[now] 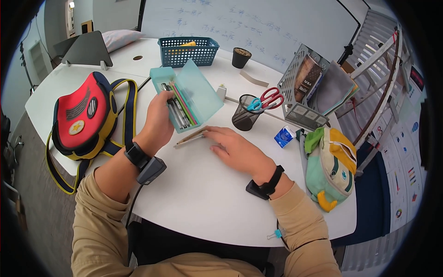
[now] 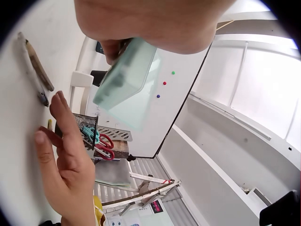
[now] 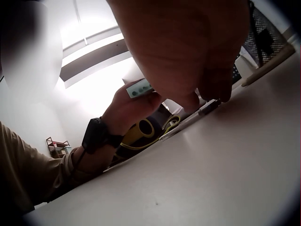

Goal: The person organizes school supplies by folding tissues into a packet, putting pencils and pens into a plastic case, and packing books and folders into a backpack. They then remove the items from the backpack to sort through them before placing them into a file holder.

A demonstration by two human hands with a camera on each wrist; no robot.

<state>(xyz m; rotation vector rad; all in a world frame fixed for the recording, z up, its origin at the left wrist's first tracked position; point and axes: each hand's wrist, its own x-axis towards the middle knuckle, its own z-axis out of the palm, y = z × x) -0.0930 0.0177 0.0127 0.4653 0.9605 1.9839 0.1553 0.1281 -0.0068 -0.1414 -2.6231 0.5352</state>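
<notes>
My left hand (image 1: 159, 115) grips a translucent teal pencil case (image 1: 203, 90) by its near left side, thumb over the edge. Its lid is open, and several pens and coloured pencils (image 1: 181, 108) lie inside. In the left wrist view, the case (image 2: 127, 75) is tilted above the table. My right hand (image 1: 240, 152) is low over the table with extended fingers, their tips right at a light-coloured pen (image 3: 186, 125) with a dark tip. A brown, wood-coloured pencil (image 2: 38, 66) lies beside that pen on the table.
A mesh cup (image 1: 246, 115) with red and blue scissors stands beyond my right hand. A tissue pack (image 1: 284, 136) and a green-and-cream bag (image 1: 330, 166) are rightward. A red backpack (image 1: 83, 115) is at left. Behind are a blue basket (image 1: 189, 53), a pot (image 1: 241, 59) and a grey file rack (image 1: 300, 108).
</notes>
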